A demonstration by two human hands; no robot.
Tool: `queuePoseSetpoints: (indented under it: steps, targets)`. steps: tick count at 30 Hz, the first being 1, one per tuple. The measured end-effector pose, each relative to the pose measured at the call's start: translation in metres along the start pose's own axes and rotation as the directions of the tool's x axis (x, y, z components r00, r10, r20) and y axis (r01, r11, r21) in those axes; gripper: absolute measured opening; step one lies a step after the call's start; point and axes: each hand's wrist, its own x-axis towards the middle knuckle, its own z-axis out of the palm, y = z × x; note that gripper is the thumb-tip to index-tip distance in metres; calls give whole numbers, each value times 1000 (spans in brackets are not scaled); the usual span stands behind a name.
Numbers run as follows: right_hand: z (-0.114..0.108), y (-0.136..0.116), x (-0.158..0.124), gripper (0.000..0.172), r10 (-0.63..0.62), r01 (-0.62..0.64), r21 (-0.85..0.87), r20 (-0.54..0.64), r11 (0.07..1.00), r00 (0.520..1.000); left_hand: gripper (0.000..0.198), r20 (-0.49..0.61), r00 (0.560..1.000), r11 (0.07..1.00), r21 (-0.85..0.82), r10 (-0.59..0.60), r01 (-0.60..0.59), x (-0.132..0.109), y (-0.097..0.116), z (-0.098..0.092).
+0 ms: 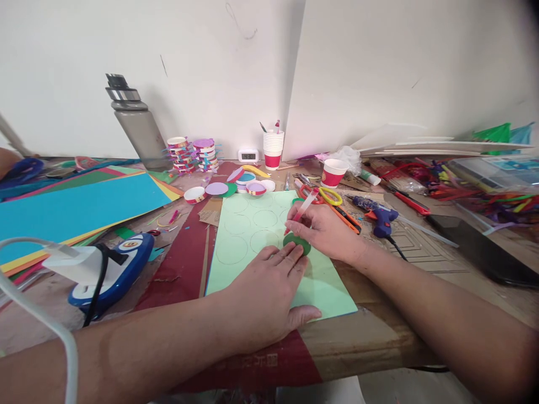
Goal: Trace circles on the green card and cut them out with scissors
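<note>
My left hand (273, 286) lies flat, fingers stretched out, pressing a dark green disc (298, 241) onto a light green sheet of paper (322, 292). Several pencil-thin circles are drawn on that sheet, in rows above and left of the disc. Held in the fingers of my right hand (324, 227) is a pen (306, 205) with a pinkish-red, see-through barrel. Its tip is close to the disc's upper left edge; whether it touches the paper I cannot tell. Part of the disc is hidden under my left fingertips.
Beyond the sheet are cut cup rings (195, 195), stacked paper cups (273, 148) and a small clock (248, 155). Scissors (330, 196), a glue gun (382, 220) and a black case (484, 249) lie right. Coloured sheets (84, 210), a power strip (113, 280) and a bottle (141, 134) are left.
</note>
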Motion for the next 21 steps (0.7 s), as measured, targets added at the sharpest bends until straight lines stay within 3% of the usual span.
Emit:
queuePoseSetpoints:
  steps: [14, 21]
  targets:
    - [2, 0, 0, 14, 3, -3, 12, 34, 1000, 999, 74, 25, 1000, 1000, -12, -14, 14, 1, 1, -1]
    - [1, 2, 2, 15, 88, -85, 28, -143, 996, 986, 73, 25, 1000, 1000, -26, -12, 13, 0, 1, 0]
